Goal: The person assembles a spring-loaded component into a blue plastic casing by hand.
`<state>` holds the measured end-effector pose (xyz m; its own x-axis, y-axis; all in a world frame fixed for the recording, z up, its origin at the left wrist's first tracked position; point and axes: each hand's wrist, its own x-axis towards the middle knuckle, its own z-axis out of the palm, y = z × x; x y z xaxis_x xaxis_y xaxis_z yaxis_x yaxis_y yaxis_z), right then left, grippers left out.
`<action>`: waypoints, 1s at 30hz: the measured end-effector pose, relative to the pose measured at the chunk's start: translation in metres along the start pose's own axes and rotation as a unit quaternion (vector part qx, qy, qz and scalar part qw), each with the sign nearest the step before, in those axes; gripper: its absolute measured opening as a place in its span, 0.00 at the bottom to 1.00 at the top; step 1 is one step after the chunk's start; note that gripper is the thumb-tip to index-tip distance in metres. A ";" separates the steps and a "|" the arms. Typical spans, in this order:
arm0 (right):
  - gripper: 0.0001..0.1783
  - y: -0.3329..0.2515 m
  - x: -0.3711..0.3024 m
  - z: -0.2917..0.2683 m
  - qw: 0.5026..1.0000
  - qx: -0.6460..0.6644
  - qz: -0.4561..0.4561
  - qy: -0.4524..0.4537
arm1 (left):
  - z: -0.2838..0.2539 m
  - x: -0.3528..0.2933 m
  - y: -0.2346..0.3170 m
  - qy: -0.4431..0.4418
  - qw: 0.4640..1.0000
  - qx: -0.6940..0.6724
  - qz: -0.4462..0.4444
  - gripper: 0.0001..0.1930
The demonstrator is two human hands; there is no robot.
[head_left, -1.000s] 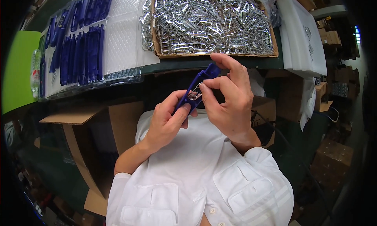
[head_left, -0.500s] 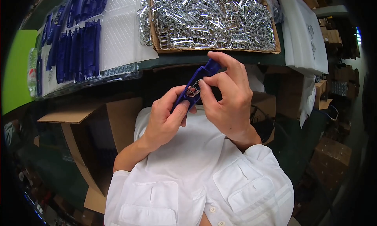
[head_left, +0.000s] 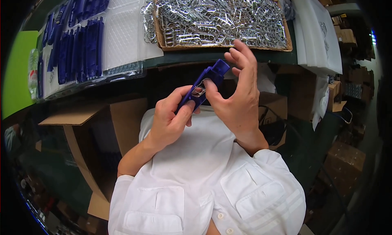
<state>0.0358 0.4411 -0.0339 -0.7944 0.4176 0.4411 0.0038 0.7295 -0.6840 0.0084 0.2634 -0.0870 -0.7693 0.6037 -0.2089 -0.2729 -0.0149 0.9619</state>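
My left hand [head_left: 169, 116] is closed round the lower end of a long dark-blue plastic housing [head_left: 217, 71], held tilted in front of my chest. A small shiny metal wire clip [head_left: 199, 91] sits in the housing's hollow, close to the left thumb. My right hand [head_left: 239, 94] presses its thumb against the housing beside the upper end of the clip. The other right fingers are raised and spread, with nothing between them. The right thumb hides part of the clip.
A shallow cardboard box [head_left: 224, 48] full of metal clips stands on the bench ahead. At the left, several blue housings [head_left: 81, 55] lie on clear plastic trays. White foam sheets [head_left: 318, 35] stand at the right. An open carton [head_left: 87, 153] is below left.
My right fingers have let go of the clip and the housing's upper end and spread upward. The right thumb now presses near the clip. My left hand keeps its hold.
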 end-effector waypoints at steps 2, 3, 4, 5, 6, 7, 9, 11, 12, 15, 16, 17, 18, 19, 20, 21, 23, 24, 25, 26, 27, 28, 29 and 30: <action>0.21 0.015 -0.004 -0.004 0.984 0.062 0.077 -0.150 | 0.002 -0.002 0.002 -0.015 0.999 -0.016 0.023 0.15; 0.19 0.019 -0.009 0.000 0.974 0.107 0.133 -0.149 | 0.003 -0.001 0.002 -0.017 0.999 -0.015 0.023 0.15; 0.19 0.021 -0.012 0.003 0.974 0.107 0.135 -0.147 | 0.004 0.003 0.002 -0.024 1.000 -0.013 0.016 0.14; 0.19 0.022 -0.014 0.004 0.972 0.107 0.142 -0.151 | 0.005 0.007 0.002 -0.030 0.999 -0.010 0.009 0.13; 0.19 0.023 -0.016 0.005 0.971 0.107 0.150 -0.155 | 0.005 0.010 0.003 -0.032 0.999 -0.010 0.007 0.13; 0.19 0.024 -0.017 0.006 0.970 0.108 0.152 -0.156 | 0.005 0.014 0.003 -0.035 0.999 0.006 -0.007 0.12; 0.17 0.028 -0.019 0.008 0.970 0.122 0.149 -0.150 | 0.006 0.018 0.000 -0.039 0.999 0.022 -0.025 0.11; 0.18 0.032 -0.020 0.011 0.970 0.135 0.140 -0.147 | 0.009 0.018 -0.005 0.003 0.999 0.029 -0.027 0.12; 0.18 0.035 -0.020 0.013 0.970 0.149 0.127 -0.142 | 0.010 0.020 -0.007 0.002 0.999 0.028 -0.033 0.12; 0.17 0.038 -0.019 0.017 0.967 0.164 0.137 -0.141 | 0.013 0.022 -0.012 0.023 0.999 0.044 -0.015 0.14; 0.17 0.038 -0.018 0.018 0.965 0.165 0.143 -0.143 | 0.012 0.024 -0.014 0.023 0.999 0.044 -0.021 0.14; 0.17 0.038 -0.018 0.019 0.970 0.140 0.137 -0.144 | 0.012 0.025 -0.015 0.022 0.998 0.045 -0.031 0.14; 0.17 0.038 -0.019 0.020 0.974 0.115 0.130 -0.144 | 0.011 0.025 -0.016 0.021 0.998 0.047 -0.040 0.14; 0.17 0.041 -0.016 0.024 0.977 0.103 0.131 -0.137 | 0.011 0.030 -0.020 0.031 0.998 0.053 -0.035 0.15; 0.17 0.042 -0.016 0.024 0.977 0.104 0.129 -0.136 | 0.010 0.031 -0.019 0.032 0.997 0.054 -0.033 0.15; 0.16 0.042 -0.016 0.024 0.974 0.112 0.140 -0.139 | 0.008 0.031 -0.016 0.016 0.997 0.046 -0.052 0.13; 0.15 0.042 -0.013 0.020 0.972 0.120 0.146 -0.138 | 0.002 0.032 -0.010 -0.002 0.997 0.038 -0.065 0.12; 0.15 0.042 -0.011 0.016 0.958 0.166 0.182 -0.150 | -0.002 0.031 -0.003 -0.054 0.994 -0.026 -0.092 0.14; 0.15 0.044 -0.009 0.013 0.939 0.211 0.218 -0.160 | -0.006 0.031 0.001 -0.108 0.983 -0.090 -0.119 0.18; 0.15 0.044 -0.008 0.010 0.941 0.211 0.214 -0.156 | -0.010 0.028 0.004 -0.111 0.983 -0.087 -0.115 0.18; 0.14 0.045 -0.006 0.008 0.939 0.218 0.220 -0.150 | -0.014 0.023 0.007 -0.139 0.969 -0.163 -0.124 0.23; 0.14 0.044 -0.006 0.004 0.936 0.226 0.227 -0.146 | -0.017 0.018 0.009 -0.166 0.948 -0.238 -0.133 0.28; 0.14 0.041 -0.005 0.000 0.933 0.220 0.243 -0.150 | -0.021 0.014 0.007 -0.173 0.947 -0.228 -0.145 0.32; 0.14 0.041 -0.005 -0.002 0.934 0.221 0.241 -0.147 | -0.020 0.013 0.008 -0.175 0.948 -0.226 -0.142 0.32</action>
<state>0.0406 0.4701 -0.0634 -0.8982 0.4246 -0.1135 0.2041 0.1743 -0.9633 -0.0154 0.2548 -0.0851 -0.4101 0.8611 -0.3006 -0.7205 -0.1037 0.6857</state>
